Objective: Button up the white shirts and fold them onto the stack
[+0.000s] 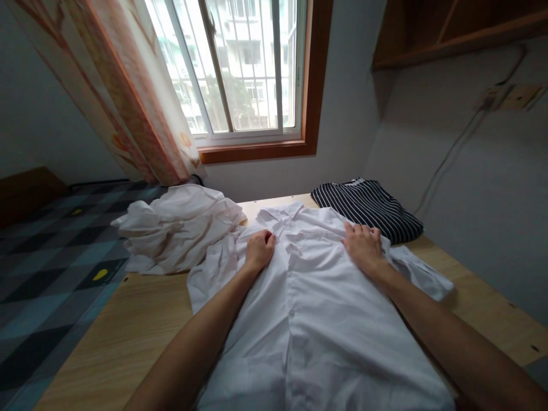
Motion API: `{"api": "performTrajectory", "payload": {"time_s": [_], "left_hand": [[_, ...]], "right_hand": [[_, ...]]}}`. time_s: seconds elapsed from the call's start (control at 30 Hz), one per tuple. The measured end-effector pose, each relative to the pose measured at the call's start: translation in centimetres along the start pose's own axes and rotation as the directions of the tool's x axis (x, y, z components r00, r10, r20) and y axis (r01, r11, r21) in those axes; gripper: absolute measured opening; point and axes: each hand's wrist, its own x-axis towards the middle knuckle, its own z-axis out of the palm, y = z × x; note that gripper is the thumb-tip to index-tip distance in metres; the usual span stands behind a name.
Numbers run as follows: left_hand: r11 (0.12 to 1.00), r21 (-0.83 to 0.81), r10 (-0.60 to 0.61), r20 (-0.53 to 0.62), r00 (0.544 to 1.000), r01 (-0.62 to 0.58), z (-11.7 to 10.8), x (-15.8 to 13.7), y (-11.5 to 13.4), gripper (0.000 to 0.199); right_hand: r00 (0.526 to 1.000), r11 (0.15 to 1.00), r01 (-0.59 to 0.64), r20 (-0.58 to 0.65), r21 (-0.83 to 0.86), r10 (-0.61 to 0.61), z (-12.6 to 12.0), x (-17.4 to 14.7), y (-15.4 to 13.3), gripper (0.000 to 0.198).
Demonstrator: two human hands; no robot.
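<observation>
A white button-up shirt (317, 308) lies front side up, its collar (285, 212) toward the window and its hem toward me. My left hand (260, 249) is closed on the cloth at the left of the chest, fingers curled under. On the opposite side, near the shoulder, my right hand (363, 244) has its fingers bent over the fabric; the fingertips are partly hidden. Creases run across the chest between both hands. One sleeve (214, 268) lies out to the left, and the other sleeve (422, 273) sticks out past my right wrist.
The shirt rests on a light wooden table (145, 319). A crumpled white cloth heap (180, 228) is at the back left, and a folded black-and-white striped garment (368, 206) at the back right. A bed with checked bedding (51, 285) adjoins the left side. A cord (445, 162) hangs along the right wall.
</observation>
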Motion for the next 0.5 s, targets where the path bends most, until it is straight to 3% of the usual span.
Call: {"api": "performTrajectory", "payload": {"time_s": [0.13,0.3,0.5], "left_hand": [[0.990,0.068,0.121,0.044,0.992,-0.124,-1.8,-2.7,0.9,0.024],[0.937,0.128,0.269,0.327,0.906,-0.325,-2.8,-6.5,1.1,0.044],[0.892,0.342,0.213,0.260,0.942,-0.296,-1.7,-5.0,1.2,0.035]], "right_hand": [[0.997,0.995,0.073,0.038,-0.074,-0.070,-0.3,0.9,1.2,0.031],[0.991,0.997,-0.074,-0.116,-0.015,0.072,-1.6,5.2,2.4,0.034],[0.953,0.941,-0.212,-0.156,0.264,0.259,-1.9,10.8,3.0,0.035]]}}
